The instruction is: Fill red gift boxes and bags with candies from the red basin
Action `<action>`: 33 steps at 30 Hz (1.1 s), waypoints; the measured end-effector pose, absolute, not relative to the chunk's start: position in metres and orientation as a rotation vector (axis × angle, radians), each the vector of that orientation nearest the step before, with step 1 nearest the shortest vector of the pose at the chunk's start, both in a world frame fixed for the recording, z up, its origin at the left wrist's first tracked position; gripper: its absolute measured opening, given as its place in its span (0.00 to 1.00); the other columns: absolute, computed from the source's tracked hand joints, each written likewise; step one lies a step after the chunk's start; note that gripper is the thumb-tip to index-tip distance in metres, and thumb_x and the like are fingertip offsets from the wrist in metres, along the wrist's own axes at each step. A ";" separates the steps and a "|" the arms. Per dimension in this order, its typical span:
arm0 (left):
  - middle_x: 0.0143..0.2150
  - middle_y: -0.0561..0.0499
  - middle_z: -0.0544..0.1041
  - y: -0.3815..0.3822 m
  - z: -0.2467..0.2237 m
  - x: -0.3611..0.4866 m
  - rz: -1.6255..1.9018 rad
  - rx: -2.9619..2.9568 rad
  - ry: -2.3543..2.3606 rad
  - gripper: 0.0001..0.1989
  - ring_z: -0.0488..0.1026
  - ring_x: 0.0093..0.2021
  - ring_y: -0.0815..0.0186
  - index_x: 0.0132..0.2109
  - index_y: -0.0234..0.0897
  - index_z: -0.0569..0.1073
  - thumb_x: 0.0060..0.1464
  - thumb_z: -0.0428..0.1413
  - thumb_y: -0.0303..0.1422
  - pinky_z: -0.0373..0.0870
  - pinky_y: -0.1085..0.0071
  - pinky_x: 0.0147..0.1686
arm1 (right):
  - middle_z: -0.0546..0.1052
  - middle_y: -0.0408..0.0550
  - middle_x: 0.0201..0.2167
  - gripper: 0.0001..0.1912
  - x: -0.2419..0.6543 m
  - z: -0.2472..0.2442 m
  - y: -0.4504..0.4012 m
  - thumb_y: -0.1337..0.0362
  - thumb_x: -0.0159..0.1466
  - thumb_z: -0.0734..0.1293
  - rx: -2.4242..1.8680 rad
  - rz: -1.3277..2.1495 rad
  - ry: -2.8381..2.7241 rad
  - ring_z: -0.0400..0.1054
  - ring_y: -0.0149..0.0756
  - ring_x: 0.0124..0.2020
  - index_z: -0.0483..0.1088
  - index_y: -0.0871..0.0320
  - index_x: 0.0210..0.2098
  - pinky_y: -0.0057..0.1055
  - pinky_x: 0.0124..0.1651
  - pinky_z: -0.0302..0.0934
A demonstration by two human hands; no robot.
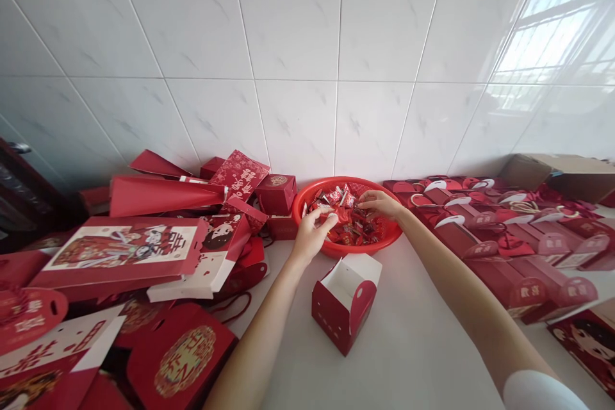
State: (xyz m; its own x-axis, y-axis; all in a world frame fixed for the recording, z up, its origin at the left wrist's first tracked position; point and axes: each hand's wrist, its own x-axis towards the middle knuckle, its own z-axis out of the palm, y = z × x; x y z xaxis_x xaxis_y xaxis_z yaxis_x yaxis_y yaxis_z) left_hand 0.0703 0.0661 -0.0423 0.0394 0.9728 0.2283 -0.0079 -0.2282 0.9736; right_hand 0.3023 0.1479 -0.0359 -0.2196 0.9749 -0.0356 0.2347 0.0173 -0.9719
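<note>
A red plastic basket point(394, 234) stands against the tiled wall, holding many small wrapped candies point(353, 230). Over its left side, my left hand point(313, 234) has its fingers closed around a wrapped candy point(328, 220). My right hand point(380, 204) reaches over the basket's right side with its fingers bent together; what is between the fingertips is too small to make out. In front of the basket, an open red box point(343, 301) with a white inside stands upright on the white table point(408, 333), apart from both hands.
Red boxes and bags point(129, 250) lie in a heap on the left. Two small red boxes stand beside the basket's left edge. Rows of folded red boxes point(504, 243) fill the right side, with a brown cardboard box point(552, 173) behind them.
</note>
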 end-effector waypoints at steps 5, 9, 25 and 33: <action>0.46 0.45 0.82 0.066 -0.042 0.071 1.364 1.384 1.022 0.15 0.78 0.47 0.57 0.41 0.37 0.81 0.46 0.65 0.38 0.70 0.64 0.50 | 0.77 0.43 0.28 0.11 0.306 -0.042 0.153 0.64 0.48 0.75 -1.330 1.062 -1.475 0.72 0.33 0.28 0.69 0.57 0.27 0.29 0.31 0.70; 0.48 0.45 0.82 0.066 -0.043 0.071 1.363 1.401 1.007 0.15 0.77 0.49 0.57 0.42 0.37 0.81 0.47 0.64 0.39 0.70 0.64 0.51 | 0.80 0.47 0.31 0.04 0.310 -0.046 0.156 0.70 0.52 0.71 -1.443 0.924 -1.508 0.75 0.35 0.33 0.71 0.59 0.28 0.28 0.36 0.70; 0.46 0.43 0.82 0.066 -0.043 0.070 1.346 1.368 1.038 0.16 0.77 0.49 0.55 0.42 0.36 0.81 0.46 0.66 0.38 0.70 0.61 0.52 | 0.77 0.45 0.22 0.04 0.310 -0.049 0.171 0.73 0.50 0.72 -1.654 0.760 -1.822 0.72 0.34 0.28 0.75 0.59 0.23 0.26 0.31 0.65; 0.41 0.47 0.82 0.065 -0.040 0.071 1.377 1.362 1.042 0.11 0.76 0.49 0.56 0.37 0.38 0.81 0.45 0.66 0.36 0.68 0.63 0.54 | 0.80 0.49 0.31 0.12 0.305 -0.016 0.138 0.65 0.48 0.72 -1.247 0.969 -1.580 0.73 0.36 0.32 0.77 0.60 0.33 0.29 0.35 0.68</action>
